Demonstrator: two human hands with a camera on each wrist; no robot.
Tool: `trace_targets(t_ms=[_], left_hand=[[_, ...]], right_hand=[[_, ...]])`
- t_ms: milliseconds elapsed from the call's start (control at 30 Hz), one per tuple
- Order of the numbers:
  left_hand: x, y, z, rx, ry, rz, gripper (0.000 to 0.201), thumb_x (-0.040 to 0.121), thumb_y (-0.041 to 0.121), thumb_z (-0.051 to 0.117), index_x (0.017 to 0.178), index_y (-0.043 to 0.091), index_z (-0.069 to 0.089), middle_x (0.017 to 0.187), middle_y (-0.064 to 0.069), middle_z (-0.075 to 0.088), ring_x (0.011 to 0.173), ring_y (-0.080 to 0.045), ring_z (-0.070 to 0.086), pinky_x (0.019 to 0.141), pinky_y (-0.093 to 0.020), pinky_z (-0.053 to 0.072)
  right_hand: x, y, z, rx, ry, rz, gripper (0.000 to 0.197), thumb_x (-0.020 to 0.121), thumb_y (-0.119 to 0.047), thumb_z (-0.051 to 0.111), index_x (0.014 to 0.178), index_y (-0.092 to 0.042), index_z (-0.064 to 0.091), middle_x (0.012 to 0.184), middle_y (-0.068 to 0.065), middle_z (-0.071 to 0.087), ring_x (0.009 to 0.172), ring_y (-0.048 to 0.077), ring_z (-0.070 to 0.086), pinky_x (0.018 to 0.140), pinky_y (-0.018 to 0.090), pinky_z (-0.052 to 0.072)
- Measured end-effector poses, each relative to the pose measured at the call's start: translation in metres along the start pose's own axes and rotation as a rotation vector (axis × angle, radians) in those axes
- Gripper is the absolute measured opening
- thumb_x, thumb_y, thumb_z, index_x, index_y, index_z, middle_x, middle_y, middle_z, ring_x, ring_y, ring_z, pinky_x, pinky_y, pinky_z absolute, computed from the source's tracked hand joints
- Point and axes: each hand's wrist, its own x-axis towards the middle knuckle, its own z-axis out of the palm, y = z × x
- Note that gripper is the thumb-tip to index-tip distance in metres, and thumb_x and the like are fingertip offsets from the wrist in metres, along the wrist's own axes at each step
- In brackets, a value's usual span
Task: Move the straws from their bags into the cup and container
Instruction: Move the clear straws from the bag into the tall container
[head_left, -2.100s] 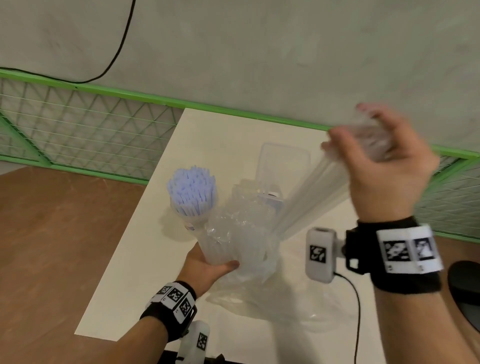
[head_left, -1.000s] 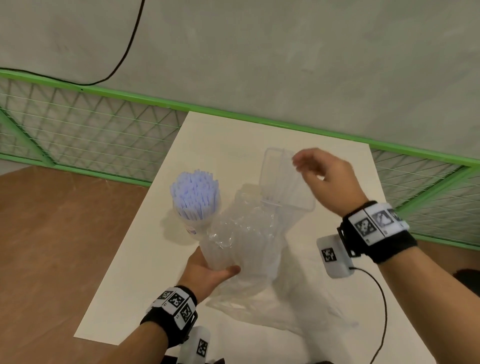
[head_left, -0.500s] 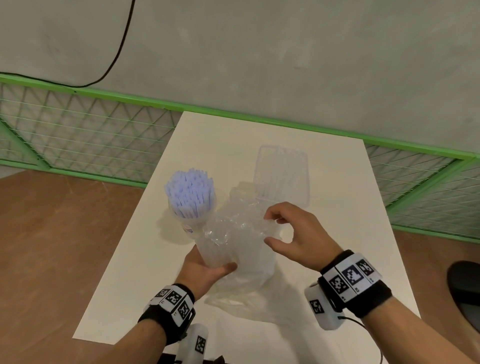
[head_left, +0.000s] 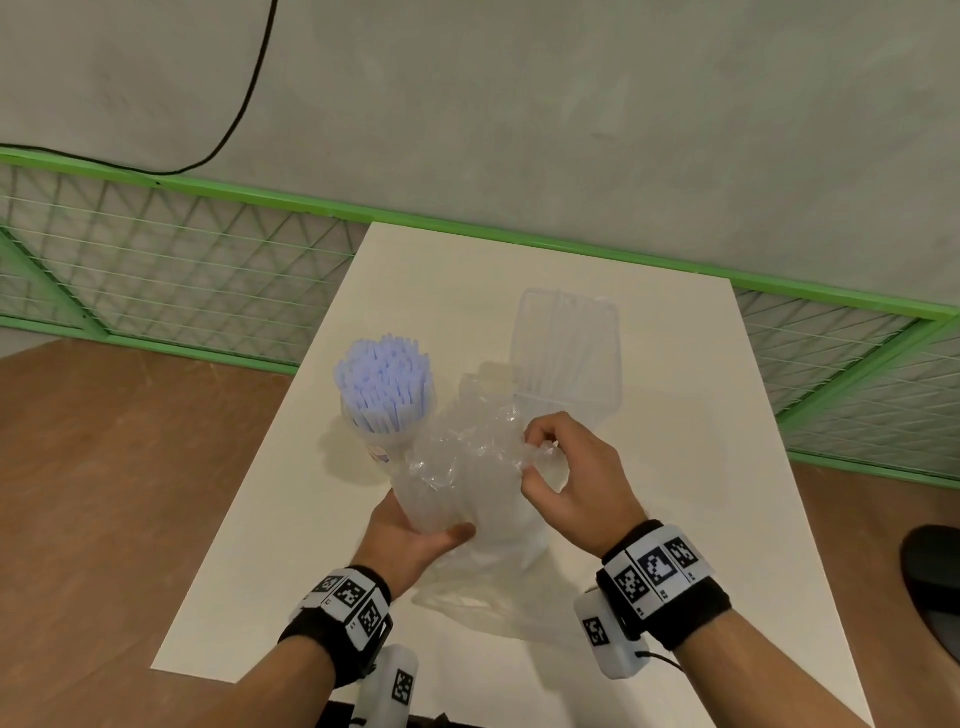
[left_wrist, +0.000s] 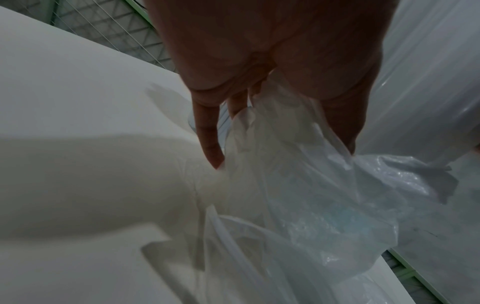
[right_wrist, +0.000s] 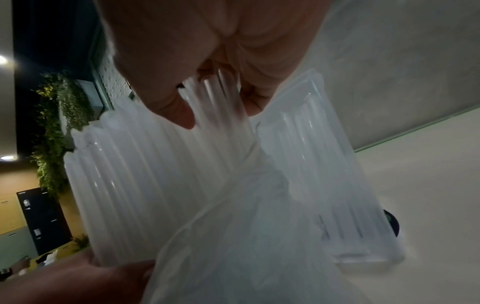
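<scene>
My left hand (head_left: 415, 535) grips the lower part of a clear plastic bag (head_left: 467, 467) of clear straws (right_wrist: 145, 174), held upright over the white table (head_left: 675, 467). At the bag's open top my right hand (head_left: 540, 452) pinches a few clear straws (right_wrist: 215, 96) between thumb and fingers. A clear rectangular container (head_left: 566, 353) with some clear straws in it lies just beyond the bag. Left of it stands a clear cup (head_left: 384, 436) packed with blue-white straws (head_left: 384, 379). The left wrist view shows my left hand (left_wrist: 272, 133) curled round crumpled plastic (left_wrist: 298, 185).
A second, flattened clear bag (head_left: 498, 603) lies on the table under my hands. A green wire fence (head_left: 182, 270) runs behind the table along a grey wall. A dark round thing (head_left: 935, 577) sits on the brown floor at the right.
My right hand carried a handful of clear straws to the container, let them go, came back down to the bag's top and now pinches more straws. The left hand kept holding the bag.
</scene>
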Motion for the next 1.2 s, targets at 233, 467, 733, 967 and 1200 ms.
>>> trace_targets(t_ms=[233, 467, 733, 967, 1200], left_hand=[[0.001, -0.003, 0.001, 0.003, 0.006, -0.01, 0.066, 0.059, 0.021, 0.094, 0.117, 0.018, 0.063, 0.102, 0.006, 0.075, 0.092, -0.002, 0.07, 0.077, -0.015, 0.053], [0.001, -0.001, 0.001, 0.006, 0.013, -0.026, 0.062, 0.06, 0.019, 0.094, 0.114, 0.02, 0.064, 0.098, 0.007, 0.075, 0.088, 0.001, 0.07, 0.071, -0.011, 0.052], [0.0, 0.0, 0.0, 0.002, 0.018, -0.035, 0.062, 0.059, 0.019, 0.094, 0.114, 0.018, 0.064, 0.098, 0.008, 0.074, 0.087, 0.002, 0.07, 0.07, -0.012, 0.053], [-0.001, 0.002, 0.0, -0.009, 0.014, -0.036, 0.063, 0.06, 0.017, 0.093, 0.115, 0.017, 0.063, 0.099, 0.006, 0.074, 0.086, 0.003, 0.069, 0.069, -0.009, 0.051], [-0.002, 0.004, -0.001, -0.012, 0.002, -0.027, 0.061, 0.061, 0.016, 0.093, 0.114, 0.02, 0.063, 0.098, 0.008, 0.074, 0.086, 0.003, 0.069, 0.068, -0.008, 0.051]], right_hand=[[-0.002, 0.003, 0.014, -0.077, 0.096, -0.068, 0.032, 0.088, -0.01, 0.055, 0.116, -0.024, 0.052, 0.102, -0.018, 0.049, 0.096, -0.002, 0.047, 0.087, 0.004, 0.031], [-0.002, 0.004, 0.02, -0.063, 0.151, -0.087, 0.023, 0.095, -0.005, 0.051, 0.11, -0.022, 0.05, 0.105, -0.006, 0.049, 0.095, -0.003, 0.049, 0.083, 0.003, 0.034], [-0.003, 0.004, 0.021, -0.054, 0.138, -0.05, 0.028, 0.095, -0.006, 0.054, 0.113, -0.027, 0.05, 0.107, -0.01, 0.052, 0.097, 0.003, 0.053, 0.085, 0.005, 0.037], [-0.004, 0.006, 0.015, -0.098, 0.074, -0.091, 0.023, 0.094, -0.005, 0.054, 0.112, -0.02, 0.056, 0.11, -0.009, 0.052, 0.1, 0.007, 0.054, 0.088, 0.008, 0.039], [-0.005, 0.0, 0.011, -0.044, 0.041, 0.038, 0.007, 0.1, -0.017, 0.052, 0.106, -0.017, 0.054, 0.107, -0.003, 0.059, 0.093, 0.013, 0.059, 0.079, 0.011, 0.042]])
